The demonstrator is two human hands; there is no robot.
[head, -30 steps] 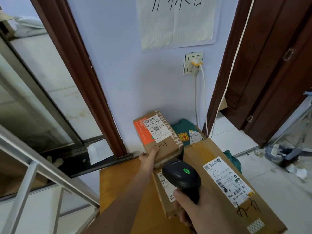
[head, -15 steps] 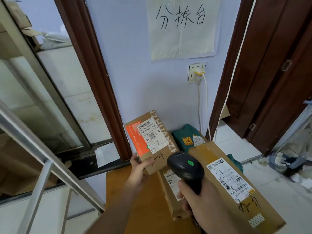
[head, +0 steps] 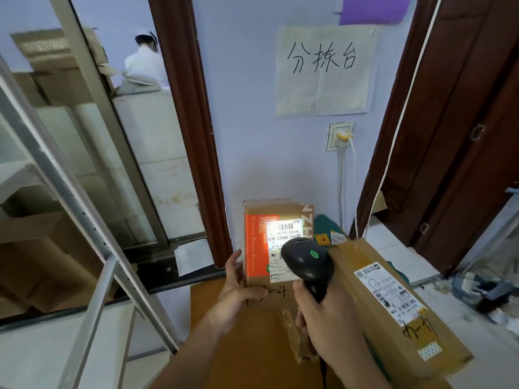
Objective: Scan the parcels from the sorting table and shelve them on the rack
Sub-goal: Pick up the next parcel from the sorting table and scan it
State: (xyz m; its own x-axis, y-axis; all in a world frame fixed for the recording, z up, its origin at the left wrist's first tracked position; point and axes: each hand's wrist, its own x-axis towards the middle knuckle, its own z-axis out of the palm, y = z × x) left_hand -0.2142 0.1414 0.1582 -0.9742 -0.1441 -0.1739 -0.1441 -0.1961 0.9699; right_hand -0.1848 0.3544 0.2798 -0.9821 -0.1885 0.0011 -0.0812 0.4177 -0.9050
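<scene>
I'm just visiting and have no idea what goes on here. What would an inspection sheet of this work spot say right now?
Surface: wooden sorting table, bare wood at its left edge.
Job's things: orange-labelled parcel stood up, its label lit by the scanner; long parcel lying to the right; green bag behind.
Clutter: litter on the floor at right.
Hands: left hand holds the orange-labelled parcel's lower left edge; right hand grips the scanner's handle.
Cables: white cord hanging from the wall socket.
Surroundings: handwritten paper sign on the wall, dark wooden door right, metal rack frame left.
</scene>
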